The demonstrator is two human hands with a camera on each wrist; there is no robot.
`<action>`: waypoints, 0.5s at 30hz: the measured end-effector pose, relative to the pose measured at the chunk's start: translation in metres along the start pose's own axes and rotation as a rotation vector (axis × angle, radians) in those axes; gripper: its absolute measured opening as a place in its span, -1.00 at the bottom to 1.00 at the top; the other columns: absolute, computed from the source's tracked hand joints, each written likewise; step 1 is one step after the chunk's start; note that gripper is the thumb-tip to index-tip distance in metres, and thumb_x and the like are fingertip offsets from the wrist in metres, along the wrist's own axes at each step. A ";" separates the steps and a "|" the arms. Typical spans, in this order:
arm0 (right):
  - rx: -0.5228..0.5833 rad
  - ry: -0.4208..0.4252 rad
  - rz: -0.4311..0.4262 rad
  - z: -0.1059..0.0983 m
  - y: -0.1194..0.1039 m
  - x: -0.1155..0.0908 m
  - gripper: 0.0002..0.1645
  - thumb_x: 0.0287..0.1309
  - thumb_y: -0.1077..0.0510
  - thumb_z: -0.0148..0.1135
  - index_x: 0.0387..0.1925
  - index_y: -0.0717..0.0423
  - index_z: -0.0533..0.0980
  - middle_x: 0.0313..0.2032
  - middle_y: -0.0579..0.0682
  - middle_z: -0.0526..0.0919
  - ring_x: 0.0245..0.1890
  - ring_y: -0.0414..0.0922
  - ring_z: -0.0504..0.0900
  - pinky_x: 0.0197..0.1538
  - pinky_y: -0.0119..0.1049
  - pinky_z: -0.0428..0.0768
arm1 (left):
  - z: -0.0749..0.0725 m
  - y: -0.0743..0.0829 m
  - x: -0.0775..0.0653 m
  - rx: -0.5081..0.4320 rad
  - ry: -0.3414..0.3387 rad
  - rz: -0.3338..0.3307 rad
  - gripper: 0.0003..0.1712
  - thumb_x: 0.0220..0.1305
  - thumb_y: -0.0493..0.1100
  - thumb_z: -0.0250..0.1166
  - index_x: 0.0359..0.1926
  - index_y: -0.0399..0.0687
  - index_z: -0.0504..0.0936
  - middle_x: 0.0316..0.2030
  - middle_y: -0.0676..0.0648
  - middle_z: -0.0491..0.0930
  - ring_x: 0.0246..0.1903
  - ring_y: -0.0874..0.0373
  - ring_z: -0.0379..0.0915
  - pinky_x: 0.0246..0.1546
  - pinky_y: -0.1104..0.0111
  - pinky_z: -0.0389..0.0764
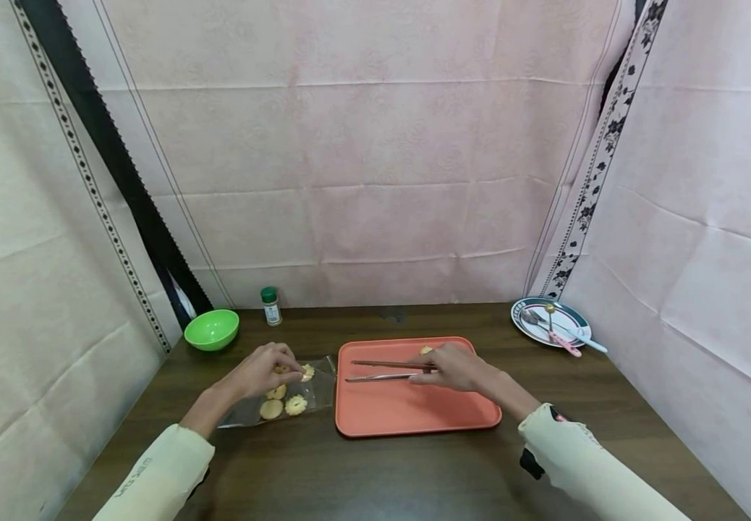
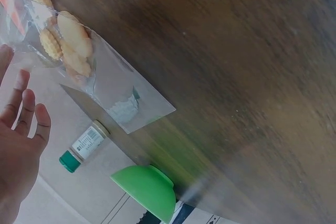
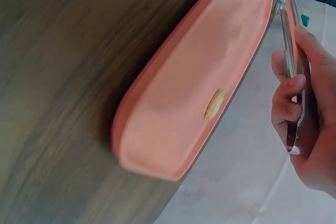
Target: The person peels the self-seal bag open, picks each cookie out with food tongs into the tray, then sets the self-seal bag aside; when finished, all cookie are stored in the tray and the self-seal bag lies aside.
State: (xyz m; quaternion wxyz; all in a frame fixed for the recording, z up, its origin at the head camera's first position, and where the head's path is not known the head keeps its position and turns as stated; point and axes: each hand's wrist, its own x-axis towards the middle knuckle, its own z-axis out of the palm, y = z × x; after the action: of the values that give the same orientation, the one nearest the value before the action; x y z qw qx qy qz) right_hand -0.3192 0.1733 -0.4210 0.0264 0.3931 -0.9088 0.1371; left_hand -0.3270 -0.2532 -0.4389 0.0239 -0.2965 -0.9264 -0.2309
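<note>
Lettering point(image 1: 133, 476) runs down the left sleeve point(image 1: 163, 470) of the person, too small to read. Beyond it, a bright green bowl point(image 1: 212, 330) sits at the left back of the brown wooden table point(image 1: 271, 477). The left hand point(image 1: 266, 373) reaches over a clear plastic bag point(image 1: 323, 387) with its fingers partly bent near the edge; whether they pinch the plastic cannot be told. Several pale cookies point(image 1: 295, 405) lie in the bag, round and ridged. Behind the hand stands a small bottle point(image 1: 272, 307) with a green cap; its white label point(image 2: 88, 142) carries fine dark print that cannot be made out. Just right of the bag lies a coral tray point(image 1: 414, 416), with 1 cookie near its far edge. Over the tray, the right hand point(image 1: 450, 367) grips metal tongs point(image 1: 382, 376), whose 2 arms stand apart, pointing left. At the far right, a dark-rimmed plate point(image 1: 525, 325) bears 1 pale-blue-handled utensil point(image 1: 585, 340) and 1 pink-handled utensil point(image 1: 566, 344).
</note>
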 end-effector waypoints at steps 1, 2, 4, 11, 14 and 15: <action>0.000 0.002 -0.008 0.001 -0.003 0.003 -0.56 0.41 -0.14 0.31 0.24 -0.18 0.67 -0.50 -0.32 0.52 -0.55 -0.36 0.37 -0.41 -0.39 0.37 | 0.000 0.000 0.000 0.000 0.001 0.001 -0.83 0.36 -0.10 0.45 -0.12 -0.04 0.87 -0.22 0.12 0.60 -0.12 -0.05 0.51 -0.16 0.19 0.48; -0.002 0.001 -0.013 0.002 -0.006 0.006 -0.56 0.42 -0.14 0.31 0.24 -0.18 0.66 -0.49 -0.31 0.54 -0.55 -0.36 0.37 -0.41 -0.39 0.36 | 0.000 0.000 0.000 0.001 0.003 0.001 -0.83 0.36 -0.10 0.45 -0.12 -0.03 0.87 -0.23 0.12 0.60 -0.12 -0.05 0.51 -0.16 0.19 0.48; 0.007 -0.014 -0.008 0.004 -0.012 0.011 -0.54 0.43 -0.16 0.29 0.27 -0.18 0.64 -0.47 -0.31 0.59 -0.55 -0.36 0.40 -0.42 -0.39 0.38 | 0.000 0.000 0.000 -0.001 0.005 0.000 -0.83 0.36 -0.09 0.45 -0.12 -0.02 0.87 -0.23 0.13 0.60 -0.12 -0.05 0.51 -0.16 0.19 0.48; 0.030 -0.058 0.004 0.019 -0.026 0.029 -0.47 0.45 -0.21 0.23 0.35 -0.21 0.58 -0.30 -0.33 0.71 -0.48 -0.38 0.51 -0.36 -0.37 0.48 | 0.000 -0.001 -0.002 -0.006 0.009 0.010 -0.83 0.36 -0.07 0.45 -0.13 0.00 0.87 -0.23 0.14 0.60 -0.11 -0.08 0.52 -0.17 0.20 0.48; 0.054 -0.062 0.002 0.025 -0.034 0.036 -0.46 0.45 -0.22 0.23 0.35 -0.18 0.58 -0.30 -0.31 0.72 -0.51 -0.38 0.51 -0.39 -0.39 0.48 | -0.001 -0.001 -0.002 0.001 0.014 0.013 -0.84 0.36 -0.07 0.45 -0.13 0.02 0.87 -0.24 0.15 0.59 -0.12 -0.06 0.52 -0.18 0.21 0.48; 0.063 -0.062 0.003 0.026 -0.036 0.039 -0.45 0.45 -0.22 0.24 0.35 -0.18 0.58 -0.31 -0.30 0.72 -0.53 -0.37 0.49 -0.42 -0.39 0.46 | -0.001 -0.001 -0.002 0.000 0.016 0.014 -0.84 0.36 -0.07 0.45 -0.13 0.02 0.87 -0.24 0.15 0.59 -0.12 -0.05 0.52 -0.18 0.21 0.48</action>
State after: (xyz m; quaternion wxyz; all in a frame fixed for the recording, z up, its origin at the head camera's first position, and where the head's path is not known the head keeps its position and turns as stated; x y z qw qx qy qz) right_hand -0.3181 0.1149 -0.4318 -0.0143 0.3966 -0.9050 0.1532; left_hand -0.3256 -0.2555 -0.4385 0.0328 -0.3013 -0.9241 -0.2329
